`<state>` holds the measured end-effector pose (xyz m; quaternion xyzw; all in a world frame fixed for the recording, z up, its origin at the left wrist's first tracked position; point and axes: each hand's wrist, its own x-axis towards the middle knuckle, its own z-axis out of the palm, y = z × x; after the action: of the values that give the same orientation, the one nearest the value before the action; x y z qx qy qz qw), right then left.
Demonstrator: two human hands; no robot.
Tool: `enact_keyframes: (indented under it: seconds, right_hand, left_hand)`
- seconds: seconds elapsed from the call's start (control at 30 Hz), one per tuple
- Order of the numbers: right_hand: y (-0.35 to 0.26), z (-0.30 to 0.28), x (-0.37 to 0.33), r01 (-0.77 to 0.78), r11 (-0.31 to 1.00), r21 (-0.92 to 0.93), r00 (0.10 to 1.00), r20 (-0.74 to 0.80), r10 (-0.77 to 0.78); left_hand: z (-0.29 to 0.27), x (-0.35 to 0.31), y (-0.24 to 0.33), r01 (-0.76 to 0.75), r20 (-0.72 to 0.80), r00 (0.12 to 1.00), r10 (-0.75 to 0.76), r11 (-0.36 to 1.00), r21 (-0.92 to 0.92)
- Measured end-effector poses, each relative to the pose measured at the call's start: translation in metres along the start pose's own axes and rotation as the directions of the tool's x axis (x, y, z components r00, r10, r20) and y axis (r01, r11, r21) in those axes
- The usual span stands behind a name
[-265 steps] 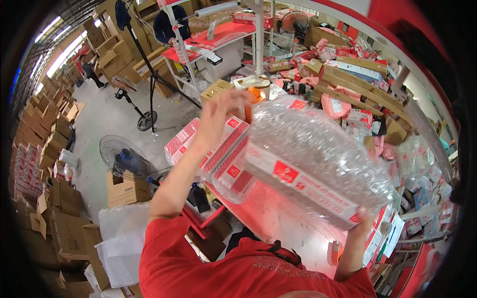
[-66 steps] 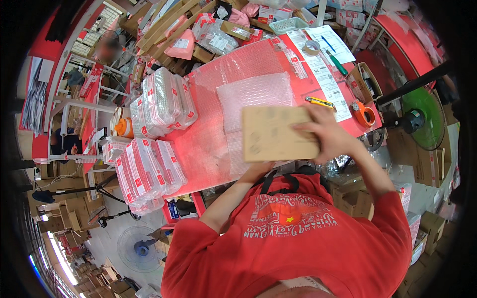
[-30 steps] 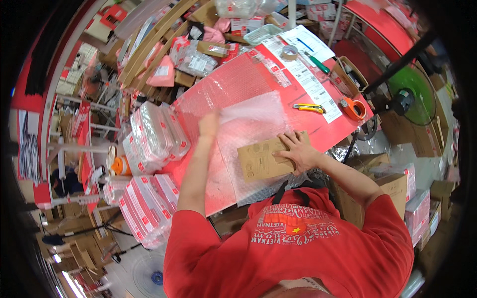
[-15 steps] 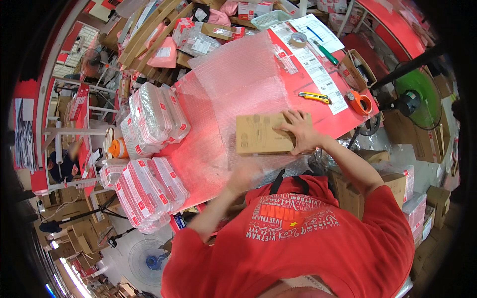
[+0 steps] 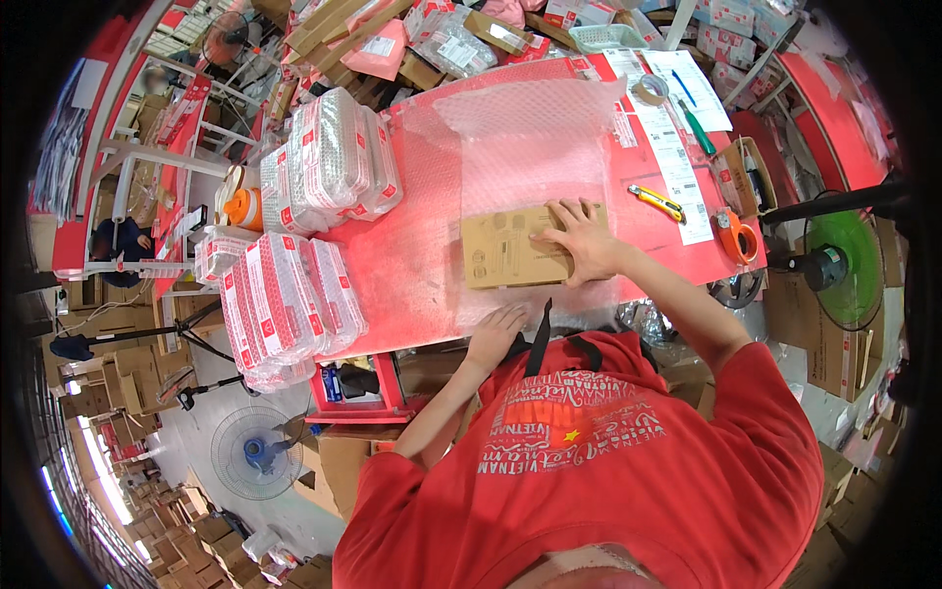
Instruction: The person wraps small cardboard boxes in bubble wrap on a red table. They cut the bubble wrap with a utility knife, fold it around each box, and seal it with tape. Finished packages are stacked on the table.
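Note:
My right hand (image 5: 586, 241) lies on top of a closed brown cardboard box (image 5: 505, 247), fingers spread toward its far edge. Under the box runs a sheet of clear bubble wrap (image 5: 530, 137), reaching away across the red table (image 5: 412, 257). Its far end looks wavy and slightly raised. My left hand (image 5: 498, 334) is at the table's near edge, just short of the box, its fingers stretched over the near part of the wrap. Whether those fingertips pinch the wrap does not show.
Bubble-wrapped packages (image 5: 285, 299) stand stacked on the left. On the right lie a yellow box cutter (image 5: 657, 203), printed sheets (image 5: 687, 182), a tape roll (image 5: 650, 89), a green-handled tool (image 5: 699, 131) and an orange tape dispenser (image 5: 734, 236). A green fan (image 5: 839, 270) stands beyond.
My left hand, blurred before, has come to rest at the near edge of the wrap. The whole view has shifted and turned a little. My right hand stays on the box.

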<state>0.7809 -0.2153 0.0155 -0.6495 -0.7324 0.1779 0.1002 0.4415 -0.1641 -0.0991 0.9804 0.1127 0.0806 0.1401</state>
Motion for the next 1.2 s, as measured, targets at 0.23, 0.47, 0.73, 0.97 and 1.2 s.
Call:
enact_keyframes:
  seconds: [0.23,0.47,0.73,0.97,1.2]
  right_hand:
    - [-0.008,-0.007,-0.019,-0.002,1.0,-0.025,1.0,-0.027,0.001]
    - [0.03,0.043,-0.008,0.011,0.726,0.688,0.955,0.208,-0.211]
    - [0.056,-0.035,-0.018,-0.256,0.882,0.396,0.961,0.006,0.276]
    - [-0.077,-0.009,-0.064,0.092,0.995,-0.045,0.936,-0.337,-0.101]
    - [-0.044,0.025,0.017,-0.215,0.977,0.001,0.956,0.206,0.21]
  left_hand:
    - [-0.068,0.036,0.016,0.027,-0.137,0.99,-0.021,0.999,0.039]
    - [-0.124,0.108,0.017,0.266,-0.007,0.963,-0.27,0.95,-0.167]
    - [-0.089,0.118,-0.034,0.437,0.352,0.875,-0.332,0.853,-0.283]
    - [-0.032,0.136,-0.099,0.487,0.536,0.797,-0.278,0.821,-0.298]
    - [-0.034,0.151,-0.1,0.332,0.259,0.926,-0.275,0.919,-0.211]
